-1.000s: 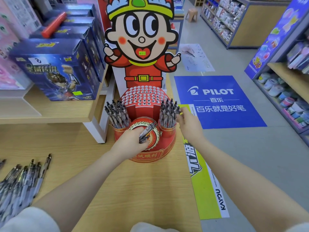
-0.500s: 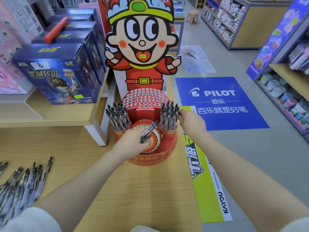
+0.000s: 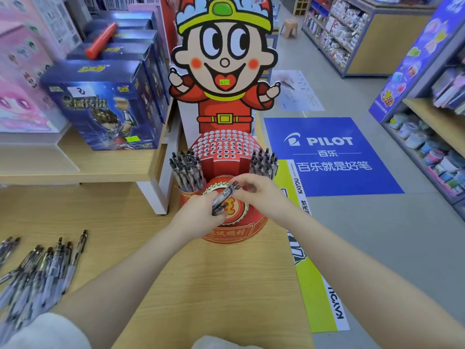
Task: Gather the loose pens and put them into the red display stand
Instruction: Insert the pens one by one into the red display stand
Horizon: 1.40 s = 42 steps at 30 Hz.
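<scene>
The left hand gripped a small bundle of pens in front of the red stand on the bench. The right hand pinched the bundle's upper end. Both side cups of the stand held pens, and loose pens lay far left.
</scene>
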Motion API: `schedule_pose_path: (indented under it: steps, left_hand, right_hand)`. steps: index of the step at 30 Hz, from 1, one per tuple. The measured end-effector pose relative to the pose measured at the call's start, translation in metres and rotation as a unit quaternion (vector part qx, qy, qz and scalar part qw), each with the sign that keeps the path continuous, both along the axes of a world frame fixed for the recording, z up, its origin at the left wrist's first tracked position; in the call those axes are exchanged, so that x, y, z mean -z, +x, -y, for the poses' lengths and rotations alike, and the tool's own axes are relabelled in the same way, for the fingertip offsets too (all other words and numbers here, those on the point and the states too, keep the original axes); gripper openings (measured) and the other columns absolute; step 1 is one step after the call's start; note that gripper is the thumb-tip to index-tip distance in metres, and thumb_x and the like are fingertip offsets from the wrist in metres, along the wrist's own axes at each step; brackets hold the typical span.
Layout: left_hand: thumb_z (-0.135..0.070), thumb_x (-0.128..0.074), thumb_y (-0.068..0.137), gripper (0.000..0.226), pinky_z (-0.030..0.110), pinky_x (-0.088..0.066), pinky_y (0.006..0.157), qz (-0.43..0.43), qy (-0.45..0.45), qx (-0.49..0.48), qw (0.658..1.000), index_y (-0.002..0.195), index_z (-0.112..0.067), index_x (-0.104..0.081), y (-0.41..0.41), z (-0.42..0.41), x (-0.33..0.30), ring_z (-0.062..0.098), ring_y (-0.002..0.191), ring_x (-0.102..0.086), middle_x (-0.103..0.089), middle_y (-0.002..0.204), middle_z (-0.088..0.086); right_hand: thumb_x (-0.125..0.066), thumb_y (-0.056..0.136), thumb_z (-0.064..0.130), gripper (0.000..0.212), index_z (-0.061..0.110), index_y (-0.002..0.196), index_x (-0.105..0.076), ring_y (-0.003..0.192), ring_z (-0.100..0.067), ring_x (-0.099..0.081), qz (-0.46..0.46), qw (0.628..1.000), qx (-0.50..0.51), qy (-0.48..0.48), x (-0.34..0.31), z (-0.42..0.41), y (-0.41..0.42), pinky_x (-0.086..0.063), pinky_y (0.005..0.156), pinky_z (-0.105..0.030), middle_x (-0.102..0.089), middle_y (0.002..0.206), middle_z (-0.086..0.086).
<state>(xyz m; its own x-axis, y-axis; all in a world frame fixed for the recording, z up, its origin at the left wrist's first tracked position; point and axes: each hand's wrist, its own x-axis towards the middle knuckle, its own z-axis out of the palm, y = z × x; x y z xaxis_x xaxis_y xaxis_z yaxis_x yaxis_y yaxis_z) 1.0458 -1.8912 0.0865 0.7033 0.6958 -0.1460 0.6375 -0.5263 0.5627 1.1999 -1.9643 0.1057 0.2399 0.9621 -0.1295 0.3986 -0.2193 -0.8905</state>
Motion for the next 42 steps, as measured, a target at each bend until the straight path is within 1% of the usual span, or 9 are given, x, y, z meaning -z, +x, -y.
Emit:
schedule_pose_path:
  steps: [4, 11, 19, 22, 25, 30, 35, 38, 42]
  left_hand:
    - [-0.021, -0.060, 0.084, 0.014, 0.024, -0.041, 0.054, 0.028, 0.011, 0.008, 1.000, 0.078, -0.028, -0.050, -0.014, -0.005, -0.006, 0.015, 0.064, -0.056, -0.057, 0.068, -0.005]
    - [-0.020, -0.059, 0.084, 0.012, 0.029, -0.044, 0.059, 0.039, -0.011, -0.006, 0.999, 0.086, -0.009, -0.055, -0.029, -0.017, -0.013, 0.018, 0.066, -0.056, -0.057, 0.069, -0.001]
    - [-0.019, -0.059, 0.084, 0.010, 0.020, -0.032, 0.048, 0.080, -0.022, -0.001, 0.997, 0.079, -0.017, -0.051, -0.015, -0.035, -0.029, 0.005, 0.055, -0.048, -0.052, 0.063, -0.006]
    - [-0.021, -0.059, 0.085, 0.017, 0.025, -0.038, 0.049, 0.091, -0.027, -0.023, 0.995, 0.073, -0.019, -0.047, -0.006, -0.043, -0.033, 0.010, 0.055, -0.051, -0.054, 0.064, -0.002]
    - [-0.026, -0.059, 0.086, 0.017, 0.040, -0.052, 0.060, 0.087, -0.045, -0.055, 0.994, 0.087, -0.010, -0.054, -0.001, -0.048, -0.029, 0.022, 0.063, -0.060, -0.062, 0.073, 0.007]
    - [-0.023, -0.058, 0.088, 0.015, 0.035, -0.050, 0.057, 0.063, -0.054, -0.096, 0.992, 0.078, -0.013, -0.052, 0.000, -0.054, -0.018, 0.019, 0.058, -0.057, -0.055, 0.063, -0.001]
    - [-0.024, -0.060, 0.088, 0.012, 0.022, -0.041, 0.047, 0.061, -0.052, -0.096, 0.992, 0.081, -0.021, -0.050, 0.002, -0.056, -0.013, 0.006, 0.054, -0.050, -0.050, 0.061, -0.012]
    - [-0.030, -0.061, 0.087, 0.013, 0.018, -0.036, 0.048, 0.046, -0.018, -0.084, 0.995, 0.088, -0.023, -0.050, 0.003, -0.059, -0.010, 0.013, 0.069, -0.059, -0.052, 0.068, -0.016]
    - [-0.039, -0.060, 0.087, 0.031, 0.025, -0.044, 0.061, 0.007, 0.031, -0.061, 0.998, 0.108, -0.017, -0.055, 0.001, -0.059, -0.005, 0.019, 0.085, -0.064, -0.067, 0.094, -0.001]
  right_hand:
    - [-0.063, 0.088, 0.016, 0.018, 0.019, 0.105, -0.067, 0.070, 0.010, -0.055, -0.093, 0.996, -0.011, -0.005, 0.001, -0.004, -0.019, -0.044, 0.062, -0.007, -0.066, 0.098, 0.006]
    - [-0.063, 0.088, 0.019, 0.006, 0.022, 0.090, -0.068, 0.084, -0.011, -0.059, -0.102, 0.994, 0.016, 0.026, 0.000, -0.021, -0.040, -0.051, 0.076, -0.031, -0.067, 0.093, -0.003]
    - [-0.052, 0.095, 0.017, 0.013, 0.009, 0.085, -0.056, 0.083, -0.017, -0.051, -0.088, 0.994, 0.046, 0.056, -0.017, -0.041, -0.039, -0.043, 0.083, -0.036, -0.057, 0.088, -0.007]
    - [-0.049, 0.096, 0.017, 0.016, 0.009, 0.083, -0.052, 0.076, -0.012, -0.047, -0.094, 0.990, 0.085, 0.061, -0.027, -0.053, -0.031, -0.038, 0.074, -0.026, -0.053, 0.083, -0.009]
    - [-0.045, 0.097, 0.022, 0.020, 0.021, 0.077, -0.045, 0.067, -0.009, -0.047, -0.093, 0.984, 0.143, 0.051, -0.034, -0.072, -0.015, -0.034, 0.065, -0.022, -0.064, 0.097, -0.021]
    - [-0.034, 0.102, 0.020, 0.014, 0.018, 0.089, -0.040, 0.046, -0.009, -0.047, -0.167, 0.950, 0.234, 0.117, -0.054, -0.106, 0.012, -0.038, 0.047, -0.021, -0.066, 0.081, -0.015]
    - [-0.042, 0.097, 0.013, 0.006, 0.015, 0.103, -0.044, 0.068, -0.011, -0.059, 0.030, 0.957, 0.239, 0.163, -0.050, -0.140, 0.033, -0.050, 0.065, -0.025, -0.064, 0.087, -0.006]
    - [-0.039, 0.097, 0.010, 0.012, 0.007, 0.105, -0.047, 0.080, -0.026, -0.063, 0.099, 0.956, 0.214, 0.173, -0.042, -0.154, 0.036, -0.053, 0.076, -0.042, -0.064, 0.090, -0.009]
    - [-0.035, 0.094, 0.011, 0.017, 0.002, 0.103, -0.046, 0.082, -0.034, -0.062, 0.144, 0.958, 0.181, 0.170, -0.031, -0.165, 0.036, -0.051, 0.076, -0.054, -0.063, 0.090, -0.016]
